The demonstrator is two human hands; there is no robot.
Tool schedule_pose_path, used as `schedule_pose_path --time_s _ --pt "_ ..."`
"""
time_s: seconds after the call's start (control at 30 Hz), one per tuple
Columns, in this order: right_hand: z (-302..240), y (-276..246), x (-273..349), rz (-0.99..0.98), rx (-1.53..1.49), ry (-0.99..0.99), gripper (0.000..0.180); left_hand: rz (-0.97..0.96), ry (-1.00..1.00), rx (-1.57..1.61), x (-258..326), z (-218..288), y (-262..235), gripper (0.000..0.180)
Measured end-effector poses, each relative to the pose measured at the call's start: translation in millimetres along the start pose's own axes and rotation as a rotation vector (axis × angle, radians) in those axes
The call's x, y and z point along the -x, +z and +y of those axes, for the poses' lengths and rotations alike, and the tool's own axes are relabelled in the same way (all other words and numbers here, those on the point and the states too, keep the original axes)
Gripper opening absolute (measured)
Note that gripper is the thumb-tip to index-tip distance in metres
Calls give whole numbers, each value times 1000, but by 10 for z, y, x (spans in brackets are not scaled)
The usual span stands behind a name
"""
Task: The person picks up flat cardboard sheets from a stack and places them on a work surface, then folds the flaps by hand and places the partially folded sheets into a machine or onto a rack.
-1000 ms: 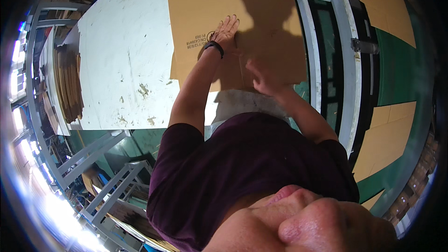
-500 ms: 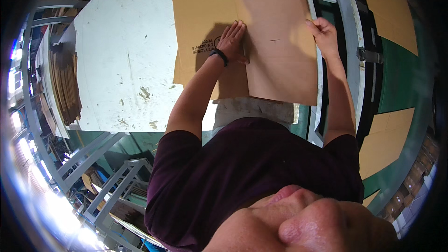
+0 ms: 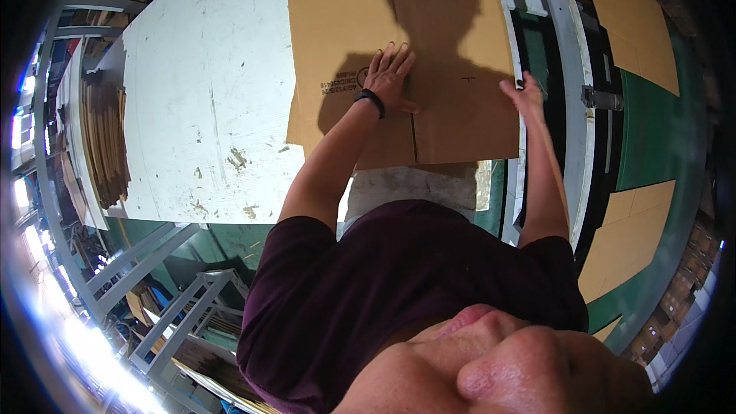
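Note:
A flat brown cardboard sheet [image 3: 460, 126] lies on the white worktable [image 3: 207, 100], with black print on its left part and a dark crease or slit running up its middle. My left hand [image 3: 391, 80] rests on it beside that line, palm down with fingers spread, and a dark band circles the wrist. Just off the sheet's right edge is my right hand [image 3: 527, 98], its thumb and fingers apart and holding nothing. The shadow of my head falls across the upper part of the cardboard. More cardboard peeks out under its left and near edges.
A stack of cardboard sheets [image 3: 106, 138] stands at the far left. Along the right runs a grey metal frame [image 3: 566, 54], with further cardboard pieces [image 3: 629, 234] on a green surface [image 3: 652, 138] beyond. Metal racks [image 3: 180, 310] stand at lower left.
The right part of the cardboard, lifted by my right hand before, now lies flat. My right hand has let go and opened and sits slightly lower. My left hand has slid a little right.

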State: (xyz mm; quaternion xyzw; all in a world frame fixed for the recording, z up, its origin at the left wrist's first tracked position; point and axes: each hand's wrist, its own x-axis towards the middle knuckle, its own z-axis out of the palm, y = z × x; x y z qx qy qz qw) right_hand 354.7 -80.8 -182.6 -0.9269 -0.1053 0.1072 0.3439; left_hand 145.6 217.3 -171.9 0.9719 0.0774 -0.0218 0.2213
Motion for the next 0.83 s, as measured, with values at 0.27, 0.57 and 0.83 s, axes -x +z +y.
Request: schedule_pose_path --time_s 0.27,0.57,0.83 --pt "-81 87 192 -163 -149 -79 61 83 34 -192 322 277 248 106" --pt "1420 -909 -1745 545 -238 -33 44 12 -83 93 1156 1048 437 67" --pt "2933 -2184 -3719 578 1146 192 95 -235 -79 104 549 1261 201 108"
